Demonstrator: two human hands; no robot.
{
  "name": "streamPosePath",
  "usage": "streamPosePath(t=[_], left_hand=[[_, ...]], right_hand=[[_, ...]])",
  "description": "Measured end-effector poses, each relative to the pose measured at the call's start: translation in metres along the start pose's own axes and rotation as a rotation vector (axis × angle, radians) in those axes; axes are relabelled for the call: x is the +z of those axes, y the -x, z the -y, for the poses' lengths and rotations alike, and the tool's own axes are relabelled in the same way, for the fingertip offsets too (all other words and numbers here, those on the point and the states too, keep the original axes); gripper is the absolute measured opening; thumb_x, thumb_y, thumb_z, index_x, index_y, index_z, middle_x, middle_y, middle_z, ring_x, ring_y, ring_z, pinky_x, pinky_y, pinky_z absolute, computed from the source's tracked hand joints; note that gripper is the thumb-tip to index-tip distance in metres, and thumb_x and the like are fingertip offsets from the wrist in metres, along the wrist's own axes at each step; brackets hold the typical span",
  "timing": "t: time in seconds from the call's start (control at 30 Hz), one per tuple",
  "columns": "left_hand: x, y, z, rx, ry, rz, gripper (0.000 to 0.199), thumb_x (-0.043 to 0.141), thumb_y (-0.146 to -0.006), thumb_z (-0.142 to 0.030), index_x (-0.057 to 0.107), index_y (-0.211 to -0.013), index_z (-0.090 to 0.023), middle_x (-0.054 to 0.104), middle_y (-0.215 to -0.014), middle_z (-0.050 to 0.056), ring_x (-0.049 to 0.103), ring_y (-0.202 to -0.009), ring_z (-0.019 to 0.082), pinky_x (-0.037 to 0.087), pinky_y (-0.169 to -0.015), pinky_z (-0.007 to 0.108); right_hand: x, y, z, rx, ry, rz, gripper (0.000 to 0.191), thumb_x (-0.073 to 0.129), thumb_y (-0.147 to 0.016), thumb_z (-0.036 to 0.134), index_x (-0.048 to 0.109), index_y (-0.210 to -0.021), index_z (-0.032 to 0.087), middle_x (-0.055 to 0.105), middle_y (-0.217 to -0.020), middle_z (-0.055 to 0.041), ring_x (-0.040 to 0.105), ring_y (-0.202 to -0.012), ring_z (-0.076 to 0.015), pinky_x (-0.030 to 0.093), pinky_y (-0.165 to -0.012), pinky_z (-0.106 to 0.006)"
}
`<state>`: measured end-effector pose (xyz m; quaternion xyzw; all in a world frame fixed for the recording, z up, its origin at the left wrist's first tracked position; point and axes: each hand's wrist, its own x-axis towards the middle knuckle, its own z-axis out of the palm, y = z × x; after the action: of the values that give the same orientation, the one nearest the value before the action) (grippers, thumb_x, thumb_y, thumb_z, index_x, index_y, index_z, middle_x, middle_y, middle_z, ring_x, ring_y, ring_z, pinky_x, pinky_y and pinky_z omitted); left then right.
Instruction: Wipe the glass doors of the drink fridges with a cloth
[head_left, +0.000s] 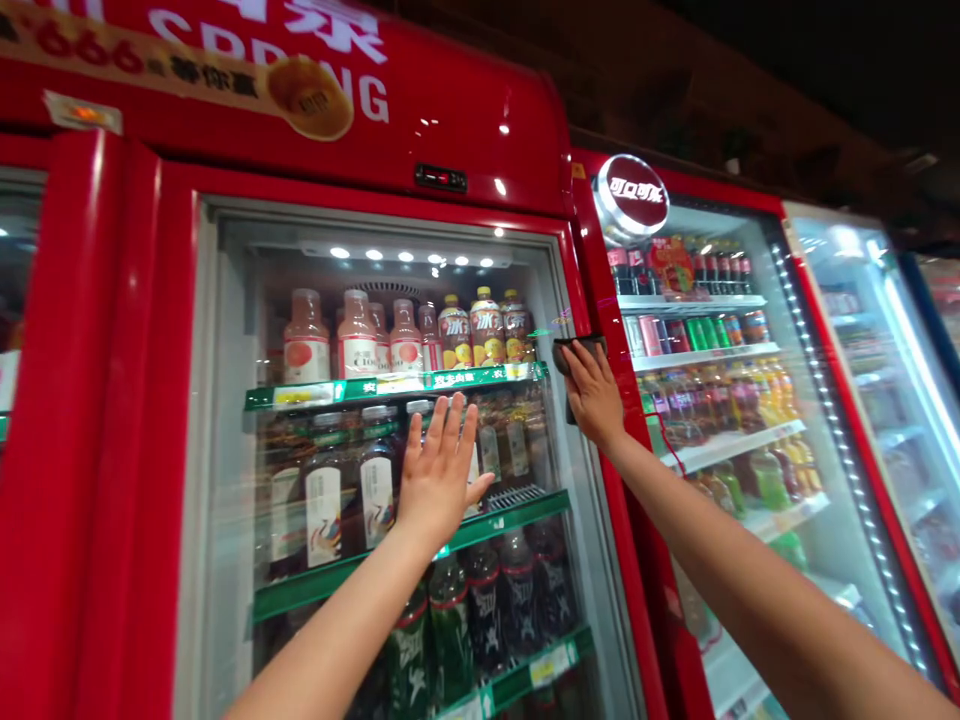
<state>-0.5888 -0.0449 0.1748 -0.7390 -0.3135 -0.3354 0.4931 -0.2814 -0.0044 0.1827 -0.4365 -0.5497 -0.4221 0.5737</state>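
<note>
A tall red drinks fridge with a glass door fills the middle of the view. My left hand is raised in front of the glass with its fingers spread, holding nothing; whether the palm touches the pane cannot be made out. Over at the door's right side, my right hand presses a dark cloth against the red door frame and the glass edge. Part of the cloth shows above and below the fingers. Behind the glass stand shelves of bottles, some hidden by my left hand.
To the right stands another red fridge with bottles and cans, a round sign jutting from its top. A further lit fridge is beyond it. A small display panel sits above the middle door. Another red door frame is at left.
</note>
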Motion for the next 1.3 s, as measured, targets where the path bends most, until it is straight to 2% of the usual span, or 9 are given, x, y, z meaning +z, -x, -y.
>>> streamPosePath(t=[0.17, 0.4, 0.63, 0.83, 0.9, 1.0, 1.13, 1.2, 1.3], left_hand=[[-0.001, -0.001, 0.000, 0.004, 0.011, 0.000, 0.111, 0.064, -0.089, -0.055, -0.012, -0.160, -0.016, 0.005, -0.169, 0.016, -0.003, -0.157, 0.030, -0.002, -0.127, 0.057], [-0.001, -0.002, 0.002, 0.022, 0.002, -0.003, 0.111, 0.063, -0.089, -0.056, -0.013, -0.160, -0.018, 0.007, -0.169, 0.017, -0.002, -0.156, 0.030, 0.001, -0.126, 0.059], [-0.003, -0.004, -0.003, -0.001, 0.030, -0.002, 0.111, 0.066, -0.089, -0.049, -0.016, -0.160, -0.023, 0.007, -0.169, 0.015, 0.003, -0.156, 0.032, 0.002, -0.126, 0.061], [-0.002, -0.004, -0.004, -0.003, 0.005, 0.007, 0.107, 0.063, -0.091, -0.048, -0.016, -0.160, -0.022, 0.007, -0.169, 0.015, 0.003, -0.156, 0.032, 0.003, -0.126, 0.061], [-0.002, -0.004, -0.003, -0.003, -0.001, 0.011, 0.106, 0.062, -0.091, -0.048, -0.014, -0.160, -0.022, 0.006, -0.169, 0.015, 0.002, -0.156, 0.032, 0.003, -0.126, 0.061], [-0.002, -0.004, -0.003, 0.012, 0.009, 0.017, 0.107, 0.062, -0.090, -0.052, -0.013, -0.161, -0.022, 0.006, -0.169, 0.016, 0.001, -0.156, 0.033, 0.002, -0.125, 0.061], [-0.004, -0.004, -0.004, 0.007, 0.010, 0.013, 0.105, 0.061, -0.092, -0.050, -0.013, -0.160, -0.022, 0.008, -0.169, 0.016, 0.000, -0.156, 0.032, 0.001, -0.126, 0.061], [-0.005, -0.004, -0.005, -0.001, 0.003, 0.015, 0.104, 0.060, -0.092, -0.048, -0.015, -0.160, -0.022, 0.008, -0.169, 0.016, 0.001, -0.156, 0.031, 0.002, -0.126, 0.060], [-0.007, -0.004, -0.007, -0.006, -0.014, 0.026, 0.103, 0.058, -0.093, -0.048, -0.015, -0.160, -0.022, 0.008, -0.169, 0.016, 0.002, -0.156, 0.031, 0.002, -0.126, 0.059]], right_hand=[[-0.009, 0.048, -0.012, -0.099, -0.059, 0.069, 0.062, 0.043, -0.099, 0.023, 0.031, -0.158, 0.036, 0.034, -0.164, 0.0034, 0.012, -0.157, -0.0257, 0.028, -0.126, -0.055], [0.004, -0.028, -0.027, 0.045, -0.117, -0.021, 0.059, 0.041, -0.099, 0.026, 0.034, -0.157, 0.033, 0.032, -0.164, -0.0003, 0.019, -0.155, -0.0271, 0.027, -0.125, -0.057], [-0.011, 0.066, -0.030, -0.073, -0.145, 0.072, 0.067, 0.045, -0.098, 0.023, 0.026, -0.160, 0.037, 0.028, -0.166, 0.0006, 0.014, -0.156, -0.0278, 0.029, -0.123, -0.060], [-0.004, -0.003, -0.025, 0.034, -0.091, 0.039, 0.058, 0.041, -0.100, 0.027, 0.034, -0.158, 0.032, 0.031, -0.165, -0.0008, 0.017, -0.156, -0.0291, 0.028, -0.124, -0.057], [-0.003, -0.009, -0.015, 0.057, -0.062, 0.020, 0.058, 0.041, -0.100, 0.028, 0.034, -0.157, 0.030, 0.031, -0.165, -0.0008, 0.014, -0.156, -0.0296, 0.028, -0.124, -0.057], [-0.011, 0.037, 0.000, -0.042, -0.029, 0.069, 0.059, 0.043, -0.100, 0.028, 0.033, -0.158, 0.032, 0.032, -0.165, 0.0014, 0.007, -0.157, -0.0295, 0.026, -0.125, -0.058], [-0.027, 0.102, -0.002, -0.263, -0.029, 0.236, 0.060, 0.049, -0.098, 0.030, 0.036, -0.156, 0.038, 0.039, -0.161, 0.0031, 0.016, -0.156, -0.0293, 0.027, -0.123, -0.059], [-0.027, 0.094, -0.007, -0.233, -0.037, 0.222, 0.060, 0.049, -0.098, 0.029, 0.036, -0.156, 0.038, 0.040, -0.161, 0.0030, 0.015, -0.156, -0.0288, 0.028, -0.123, -0.058], [-0.016, 0.047, 0.001, -0.067, -0.032, 0.122, 0.059, 0.046, -0.100, 0.030, 0.034, -0.157, 0.034, 0.035, -0.163, 0.0020, 0.009, -0.157, -0.0302, 0.027, -0.123, -0.059]])
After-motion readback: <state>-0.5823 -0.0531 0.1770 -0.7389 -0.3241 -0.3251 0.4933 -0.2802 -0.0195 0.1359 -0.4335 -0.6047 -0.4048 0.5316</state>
